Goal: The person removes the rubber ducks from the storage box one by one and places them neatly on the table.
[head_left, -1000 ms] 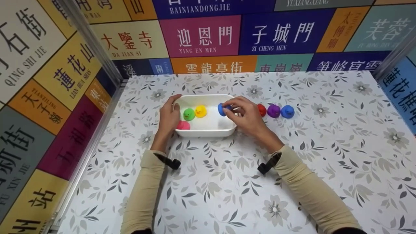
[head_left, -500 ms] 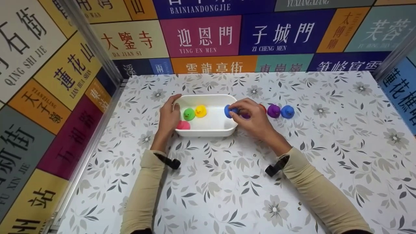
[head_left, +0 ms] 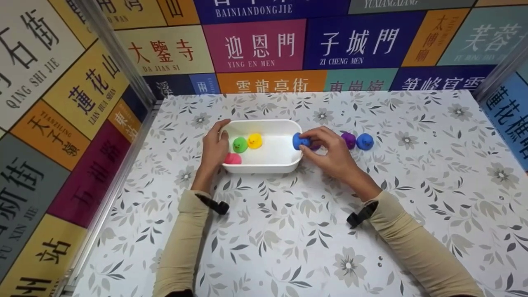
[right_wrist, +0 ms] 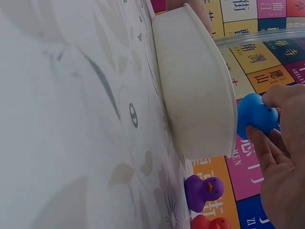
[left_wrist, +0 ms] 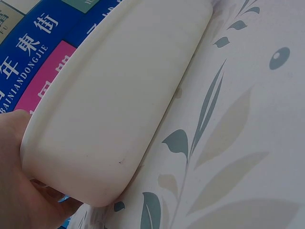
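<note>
A white plastic tub [head_left: 260,168] stands on the table, and my left hand [head_left: 214,144] holds its left end, thumb up at the rim in the left wrist view. Inside the tub are a green rubber duck [head_left: 239,145], a yellow rubber duck [head_left: 255,141] and a pink rubber duck [head_left: 233,159] partly hidden by that hand. Thumb and fingers of my right hand [head_left: 332,153] pinch a blue rubber duck [right_wrist: 256,114] at rim height, overlapping the tub's right end in the head view.
Right of the tub, a purple duck [right_wrist: 202,192] and a red duck [right_wrist: 209,223] sit on the table beneath my right hand. Farther right come another purple duck [head_left: 349,140] and a second blue duck [head_left: 365,141]. Sign-printed walls [head_left: 264,45] border the flower-patterned table [head_left: 272,247].
My right hand has moved right with the blue duck, from over the tub's inside to its right rim. It now covers the red duck in the head view. The left hand stays put.
</note>
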Tool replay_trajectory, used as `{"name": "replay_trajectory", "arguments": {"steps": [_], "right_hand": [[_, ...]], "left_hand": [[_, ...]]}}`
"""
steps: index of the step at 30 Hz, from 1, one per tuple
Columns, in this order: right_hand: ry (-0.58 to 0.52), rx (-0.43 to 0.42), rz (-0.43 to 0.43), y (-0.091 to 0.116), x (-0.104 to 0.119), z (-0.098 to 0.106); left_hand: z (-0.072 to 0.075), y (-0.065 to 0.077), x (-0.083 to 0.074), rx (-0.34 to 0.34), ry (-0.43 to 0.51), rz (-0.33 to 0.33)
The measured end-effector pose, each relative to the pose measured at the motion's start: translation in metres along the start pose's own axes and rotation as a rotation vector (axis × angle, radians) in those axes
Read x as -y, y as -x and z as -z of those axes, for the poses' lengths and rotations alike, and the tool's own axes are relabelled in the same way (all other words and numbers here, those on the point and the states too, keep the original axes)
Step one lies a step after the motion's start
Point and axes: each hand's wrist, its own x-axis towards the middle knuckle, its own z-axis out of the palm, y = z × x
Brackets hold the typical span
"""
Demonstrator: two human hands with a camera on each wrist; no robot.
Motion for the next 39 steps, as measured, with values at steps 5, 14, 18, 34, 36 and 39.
{"name": "replay_trajectory", "arguments": {"steps": [5,14,18,34,36,39], "right_hand": [[0.0,-0.004,-0.001,0.005,0.0,0.004],[0.061,-0.008,0.019,0.015,-0.005,0.015],[0.07,0.022,0.019,0.018,-0.007,0.021],[0.214,0.209,-0.102,0.028,-0.013,0.033],[0.223,0.247,-0.129,0.028,-0.013,0.034],[0.234,0.281,-0.174,0.028,-0.013,0.034]], "left_hand": [[0.0,0.0,0.0,-0.001,-0.01,0.002],[0.001,-0.001,0.001,0.0,-0.027,-0.016],[0.001,0.0,0.001,0.001,-0.021,-0.03],[-0.001,0.0,0.001,0.009,0.0,-0.011],[0.0,0.0,0.001,0.007,-0.002,-0.01],[0.0,-0.001,0.002,0.009,-0.003,-0.015]]}}
